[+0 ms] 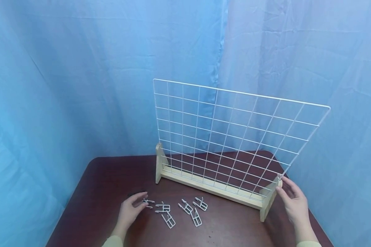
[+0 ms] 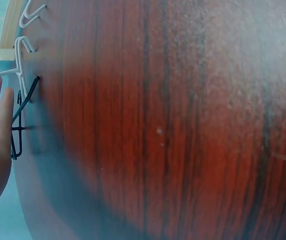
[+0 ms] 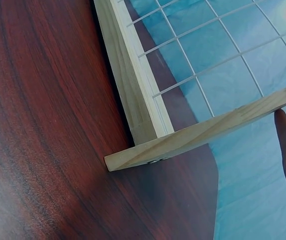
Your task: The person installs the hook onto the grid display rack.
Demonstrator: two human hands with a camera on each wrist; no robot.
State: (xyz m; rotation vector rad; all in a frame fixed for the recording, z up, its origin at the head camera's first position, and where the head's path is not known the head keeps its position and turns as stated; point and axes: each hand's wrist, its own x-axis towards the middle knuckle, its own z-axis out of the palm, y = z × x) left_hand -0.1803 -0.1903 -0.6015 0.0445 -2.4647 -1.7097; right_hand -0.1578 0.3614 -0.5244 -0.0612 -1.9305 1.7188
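White, double-pronged wire hook point(image 2: 18, 55): left hand point(image 1: 130, 210) parted around it; pinch squarely. Right hand point(image 1: 294, 202) pinches pale wooden end support point(image 1: 267, 202).

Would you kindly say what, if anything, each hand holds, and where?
Right hand: the wooden end support, by its top. Left hand: at a white hook; whether it is pinched, I cannot tell.

The person wears a pale cream left sleeve point(image 1: 112, 241) and matching right sleeve point(image 1: 308, 244), both plain, the left hand point(image 1: 130, 210) and right hand point(image 1: 294, 203) bare.
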